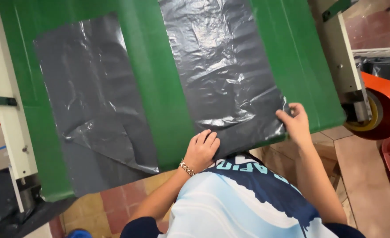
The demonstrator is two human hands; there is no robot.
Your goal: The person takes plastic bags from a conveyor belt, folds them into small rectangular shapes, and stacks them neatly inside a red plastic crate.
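— Two grey plastic bags lie flat on the green belt [159, 97], right?

— Yes. The one I'm handling is the right bag [223, 66]; it runs down the belt to the near edge, just in front of my chest. The left bag [89, 101] lies apart from it, with a strip of bare green between them, and its near corner is folded over on itself.

— Why are your hands down at that near edge?

— As I judge it, that's where the bag's end comes within reach, and pinning both corners keeps the thin film from sliding or curling. My left hand [201, 150] sits on the bag's near left corner, palm down, fingers curled and pressed together on the plastic. It isn't closed around anything; it's pressing, not gripping, as far as I can see.

— And the other one?

— My right hand [297, 123] is at the near right corner, thumb on top of the film, fingers bent round the edge. It looks like a light pinch on the bag, though the underside is hidden, so I can't say how firmly.

— Arm pose?

— Both forearms reach forward from my body, the left angled inward with a beaded bracelet [186, 167] at the wrist, the right straighter. An orange roller [386, 110] stands off to my right, beyond the belt frame.
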